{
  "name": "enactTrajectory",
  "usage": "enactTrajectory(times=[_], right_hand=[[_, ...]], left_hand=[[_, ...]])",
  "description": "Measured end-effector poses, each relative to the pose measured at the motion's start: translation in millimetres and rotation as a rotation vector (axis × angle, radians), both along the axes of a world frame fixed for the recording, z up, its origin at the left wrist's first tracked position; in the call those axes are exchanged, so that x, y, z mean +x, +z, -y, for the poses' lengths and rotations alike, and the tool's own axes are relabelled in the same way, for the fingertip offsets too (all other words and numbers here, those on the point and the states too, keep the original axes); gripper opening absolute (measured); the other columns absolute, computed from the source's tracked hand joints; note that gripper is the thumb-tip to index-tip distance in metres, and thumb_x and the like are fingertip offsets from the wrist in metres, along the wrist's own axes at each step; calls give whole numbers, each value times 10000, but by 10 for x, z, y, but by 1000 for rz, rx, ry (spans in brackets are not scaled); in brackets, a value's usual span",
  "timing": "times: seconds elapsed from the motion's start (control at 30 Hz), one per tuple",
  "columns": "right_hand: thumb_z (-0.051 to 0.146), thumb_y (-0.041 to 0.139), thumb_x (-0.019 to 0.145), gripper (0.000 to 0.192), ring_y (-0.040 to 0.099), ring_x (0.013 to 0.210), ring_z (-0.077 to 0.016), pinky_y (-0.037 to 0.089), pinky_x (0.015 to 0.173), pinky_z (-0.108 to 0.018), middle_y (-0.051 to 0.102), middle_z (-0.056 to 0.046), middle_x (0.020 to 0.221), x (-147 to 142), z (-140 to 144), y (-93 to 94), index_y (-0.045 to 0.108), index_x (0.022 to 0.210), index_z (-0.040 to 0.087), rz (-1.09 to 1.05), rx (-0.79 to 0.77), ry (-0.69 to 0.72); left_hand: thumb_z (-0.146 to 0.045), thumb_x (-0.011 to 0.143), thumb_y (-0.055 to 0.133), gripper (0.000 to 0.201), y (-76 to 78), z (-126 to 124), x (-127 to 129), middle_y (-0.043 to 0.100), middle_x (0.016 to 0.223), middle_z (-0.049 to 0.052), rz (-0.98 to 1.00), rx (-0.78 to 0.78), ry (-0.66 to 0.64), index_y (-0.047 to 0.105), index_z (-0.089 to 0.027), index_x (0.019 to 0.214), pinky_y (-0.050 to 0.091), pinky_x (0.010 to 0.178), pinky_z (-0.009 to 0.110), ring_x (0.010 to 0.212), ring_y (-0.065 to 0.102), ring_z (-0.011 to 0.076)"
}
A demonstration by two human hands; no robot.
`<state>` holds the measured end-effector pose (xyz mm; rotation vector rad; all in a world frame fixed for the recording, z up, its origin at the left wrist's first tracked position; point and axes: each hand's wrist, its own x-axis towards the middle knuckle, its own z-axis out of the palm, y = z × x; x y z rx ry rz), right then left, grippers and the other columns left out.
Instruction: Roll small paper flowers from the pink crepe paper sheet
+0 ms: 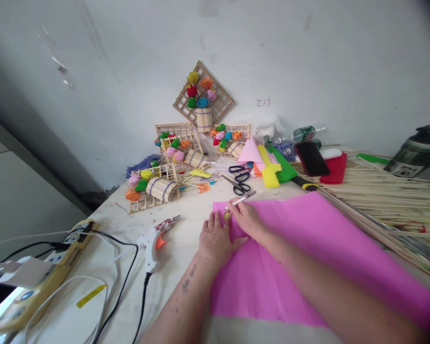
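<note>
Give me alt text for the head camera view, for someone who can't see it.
A person's right hand holds a pen over a bright pink sheet on a table, while the left hand rests at the sheet's left edge. A white glue gun lies to the left; farther back are lattice decorations with colorful flowers.

A yellow power strip [68, 258] lies at left, a dark phone [312, 159] and a lidded jar [417, 152] at right.

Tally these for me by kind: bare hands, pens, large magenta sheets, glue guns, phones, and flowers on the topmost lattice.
Hands (left hand, right hand): 2
Pen: 1
Magenta sheet: 1
Glue gun: 1
Phone: 1
Flowers on topmost lattice: 6
Total: 12
</note>
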<state>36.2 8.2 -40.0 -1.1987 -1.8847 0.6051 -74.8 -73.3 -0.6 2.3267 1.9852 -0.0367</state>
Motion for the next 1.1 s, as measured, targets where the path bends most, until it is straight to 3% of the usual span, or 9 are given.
enactTrajectory(times=[0.23, 0.7, 1.1], right_hand=[[346, 477, 774, 194, 584, 664, -149, 443, 634, -243, 635, -40, 738, 34, -1, 20, 557, 812, 174, -210, 81, -18], [403, 436, 809, 265, 584, 649, -161, 377, 574, -234, 643, -46, 709, -12, 36, 24, 576, 819, 177, 171, 68, -38], [408, 417, 823, 279, 592, 699, -168, 361, 580, -236, 651, -60, 764, -38, 9, 22, 576, 847, 180, 279, 39, -58]], left_hand=[[-670, 771, 201, 776, -15, 5, 1, 264, 1389, 179, 7, 23, 1, 296, -143, 1333, 233, 1003, 445, 1290, 187, 308], [-671, 767, 240, 788, 6, -5, 13, 256, 1388, 188, 4, -7, -2, 279, -131, 1340, 238, 1003, 449, 1289, 183, 314], [-679, 759, 242, 807, 14, -6, 16, 247, 1392, 187, 12, -22, -3, 278, -120, 1340, 224, 1007, 449, 1292, 168, 318]])
